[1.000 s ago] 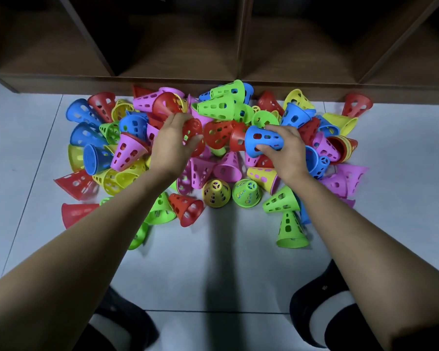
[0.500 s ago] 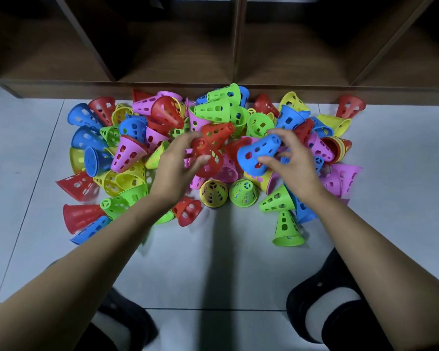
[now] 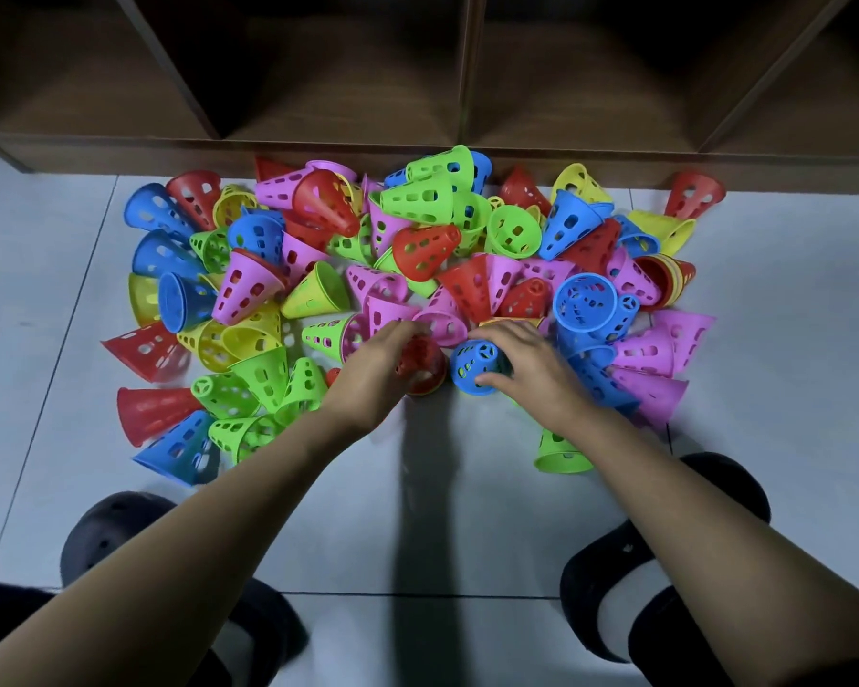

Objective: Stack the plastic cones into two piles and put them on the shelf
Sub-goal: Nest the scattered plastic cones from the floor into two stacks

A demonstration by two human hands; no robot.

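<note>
Your left hand [image 3: 375,376] is curling its fingers round a blurred red cone [image 3: 420,361]. Your right hand [image 3: 526,364] is gripping a hole-dotted blue cone [image 3: 477,366], narrow end up. Both cones are sitting at the six o'clock edge of the many-coloured heap [image 3: 318,290], with the shelf [image 3: 343,151] lying at twelve.

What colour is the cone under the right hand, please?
Blue; the cone under the right hand shows best in the head view.

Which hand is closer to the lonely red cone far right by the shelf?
Right. The right hand lies down-left of that lone red cone; the left hand lies farther left.
</note>
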